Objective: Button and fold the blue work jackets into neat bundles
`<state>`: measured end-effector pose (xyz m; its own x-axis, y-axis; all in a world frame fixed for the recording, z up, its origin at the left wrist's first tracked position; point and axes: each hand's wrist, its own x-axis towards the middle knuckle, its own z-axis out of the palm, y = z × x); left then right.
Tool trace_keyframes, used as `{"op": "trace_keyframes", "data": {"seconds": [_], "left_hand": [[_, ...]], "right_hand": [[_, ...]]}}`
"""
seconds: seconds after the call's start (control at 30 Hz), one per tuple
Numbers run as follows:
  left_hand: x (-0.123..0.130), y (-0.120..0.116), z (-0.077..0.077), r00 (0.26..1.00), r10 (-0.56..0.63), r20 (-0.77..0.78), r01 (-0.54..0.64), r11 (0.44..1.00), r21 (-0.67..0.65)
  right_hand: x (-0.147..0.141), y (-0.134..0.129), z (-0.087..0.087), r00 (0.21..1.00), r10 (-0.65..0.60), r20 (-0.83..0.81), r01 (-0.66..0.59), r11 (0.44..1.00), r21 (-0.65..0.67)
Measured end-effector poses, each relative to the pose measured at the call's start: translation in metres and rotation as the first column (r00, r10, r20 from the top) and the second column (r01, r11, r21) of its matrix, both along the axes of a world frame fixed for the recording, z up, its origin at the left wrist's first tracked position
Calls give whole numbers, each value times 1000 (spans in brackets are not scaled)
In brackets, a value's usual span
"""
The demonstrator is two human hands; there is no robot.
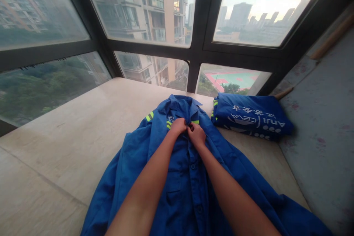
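Note:
A blue work jacket (177, 184) with yellow-green reflective strips lies front up, its collar pointing away from me. Both hands meet at its front placket, just below the collar. My left hand (179, 126) pinches the fabric on the left of the opening. Close beside it, my right hand (196, 134) is closed on the placket's right edge, thumb and forefinger together. Whatever button sits between the fingertips is hidden. Lower on the placket, buttons (193, 166) show. The sleeves spread out to both sides.
A folded blue garment (249, 114) with white lettering lies at the right, by the papered wall (320, 140). Dark-framed windows (196, 49) rise behind the pale stone ledge (83, 125), which extends to the left. A wooden stick (284, 93) leans near the wall corner.

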<state>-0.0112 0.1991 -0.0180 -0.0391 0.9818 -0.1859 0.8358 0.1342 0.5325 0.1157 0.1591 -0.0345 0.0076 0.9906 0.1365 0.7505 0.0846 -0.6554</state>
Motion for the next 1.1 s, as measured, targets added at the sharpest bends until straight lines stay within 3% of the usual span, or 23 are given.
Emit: {"op": "trace_keyframes", "data": {"seconds": [0.2,0.4,0.53,0.77,1.1], "left_hand": [[-6,0,-6,978,23,207,-38,997,70],[-9,-9,-11,868,24,496,-133,974,186],[-6,-13,-7,815,-23,579,-170,946,276],[-6,-17,0,865,-85,494,-114,926,360],[-2,-12,4,957,13,289,-132,910,394]], "right_hand": [[3,0,-5,997,35,-67,-33,999,36],[6,2,-9,983,71,-171,-58,995,80],[8,2,-12,971,80,-225,-59,993,98],[9,4,-16,954,75,-289,-53,995,85],[10,3,-20,929,110,-353,-61,987,147]]}}
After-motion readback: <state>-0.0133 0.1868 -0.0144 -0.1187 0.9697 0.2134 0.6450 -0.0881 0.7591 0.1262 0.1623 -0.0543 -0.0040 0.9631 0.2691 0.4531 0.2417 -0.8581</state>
